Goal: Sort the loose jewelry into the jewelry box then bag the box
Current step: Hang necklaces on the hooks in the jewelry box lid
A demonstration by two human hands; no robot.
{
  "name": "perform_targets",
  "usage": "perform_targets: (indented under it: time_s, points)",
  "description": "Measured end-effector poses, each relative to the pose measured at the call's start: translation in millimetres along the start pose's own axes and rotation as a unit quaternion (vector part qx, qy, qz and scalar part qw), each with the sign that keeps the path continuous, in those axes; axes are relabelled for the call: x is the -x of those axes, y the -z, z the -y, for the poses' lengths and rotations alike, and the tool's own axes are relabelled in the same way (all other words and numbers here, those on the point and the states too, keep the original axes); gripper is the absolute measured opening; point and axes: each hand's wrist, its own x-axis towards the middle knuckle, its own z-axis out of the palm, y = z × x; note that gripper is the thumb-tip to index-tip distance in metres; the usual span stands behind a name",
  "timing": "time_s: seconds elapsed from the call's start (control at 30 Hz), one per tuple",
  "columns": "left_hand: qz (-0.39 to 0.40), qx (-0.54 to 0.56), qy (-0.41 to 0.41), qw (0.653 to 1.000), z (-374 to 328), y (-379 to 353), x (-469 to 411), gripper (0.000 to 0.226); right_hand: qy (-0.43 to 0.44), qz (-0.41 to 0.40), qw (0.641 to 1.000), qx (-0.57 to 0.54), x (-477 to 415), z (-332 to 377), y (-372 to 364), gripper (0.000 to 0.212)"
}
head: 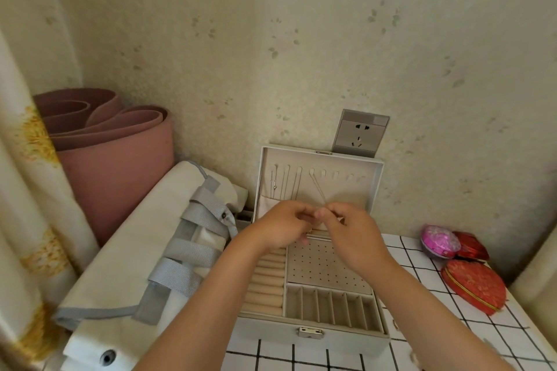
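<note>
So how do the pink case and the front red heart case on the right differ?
The pink case is rounder and looks smaller, with a glossy look; the front red heart case is heart-shaped, looks larger, in patterned red fabric with a gold band around its edge. The pink case sits nearer the wall, the red one nearer the camera. Both are shut and lie on the checked tabletop.

A matt, velvety beige lining is seen inside the jewelry box (313, 277), and a shiny metal clasp (310, 332) on its smooth pale front. Thin metallic necklace chains (320, 190) are hung just above the pinching fingers. Woven grey webbing is stitched on the off-white canvas bag (126, 253). Glossy embroidered red fabric covers the heart-shaped case (474, 286).
</note>
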Motion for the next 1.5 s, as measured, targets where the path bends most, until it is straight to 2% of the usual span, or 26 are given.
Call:
perform_targets:
  time_s: [0.13,0.23,0.43,0.53,0.6,0.7,0.77,0.9,0.97,1.07,1.23,1.5]
  points:
    - [0.038,0.018,0.006,0.999,-5.6,-7.9,1.7,0.021,0.005,-0.028,0.998,-0.056,-3.9,-4.4,10.3,0.030]
    - [0.041,0.015,0.007,0.999,-9.3,-7.0,3.5,0.014,-0.011,-0.032,0.994,-0.102,-10.6,-9.9,15.7,0.024]
    - [0.020,-0.016,0.002,1.000,-11.0,-1.0,5.0,0.010,-0.065,-0.008,0.978,-0.197,-12.5,-15.5,14.5,0.023]
    - [0.004,-0.023,-0.009,1.000,-11.8,0.2,4.3,0.011,-0.113,0.047,0.964,-0.237,-9.9,-17.0,10.2,0.025]
    - [-0.010,-0.026,-0.018,0.999,-12.1,-0.6,3.1,0.011,-0.132,0.109,0.959,-0.226,-5.9,-17.6,5.4,0.032]
    - [-0.043,-0.054,-0.029,0.997,-12.2,-0.3,0.5,0.012,-0.117,0.152,0.968,-0.161,-1.0,-17.6,-4.4,0.022]
    - [-0.052,-0.069,-0.035,0.996,-12.2,0.7,0.9,0.011,-0.098,0.138,0.973,-0.154,0.5,-18.3,-10.9,0.012]
    - [-0.051,-0.090,-0.050,0.993,-9.5,4.4,1.6,0.013,-0.071,0.087,0.985,-0.134,-3.0,-24.2,-13.9,0.029]
    - [-0.098,-0.153,-0.070,0.981,-5.0,7.3,-1.2,0.018,-0.049,0.067,0.991,-0.105,-6.1,-24.1,-10.4,0.029]
    - [-0.173,-0.280,-0.122,0.936,6.9,8.6,-6.5,0.024,-0.043,0.039,0.994,-0.096,-14.8,-17.8,0.1,0.025]
    - [-0.216,-0.443,-0.157,0.856,18.7,-1.7,-6.8,0.031,-0.015,0.021,0.994,-0.102,-37.4,7.6,18.1,0.021]
    - [-0.222,-0.458,-0.160,0.846,22.4,0.5,-4.8,0.030,0.019,0.023,0.999,-0.019,-66.6,17.0,11.7,0.024]
